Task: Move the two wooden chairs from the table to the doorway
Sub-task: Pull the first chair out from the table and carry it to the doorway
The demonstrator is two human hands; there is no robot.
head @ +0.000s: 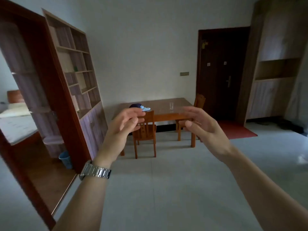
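A wooden table [165, 115] stands against the far wall. One wooden chair [146, 132] is tucked at its near side, back towards me. A second wooden chair [199, 101] stands at the table's right end, partly hidden by my right hand. My left hand [123, 129], with a metal watch on the wrist, and my right hand [203, 127] are raised in front of me, fingers apart, holding nothing. Both are well short of the chairs. An open doorway [33, 124] with a red-brown frame is at the left.
A glass [171, 105] and a dark cloth bundle [138, 106] sit on the table. A dark closed door [221, 75] with a red mat [235, 130] is at the back right. Shelving lines the left wall. A blue bin [65, 160] stands inside the doorway. Grey tiled floor lies between me and the table.
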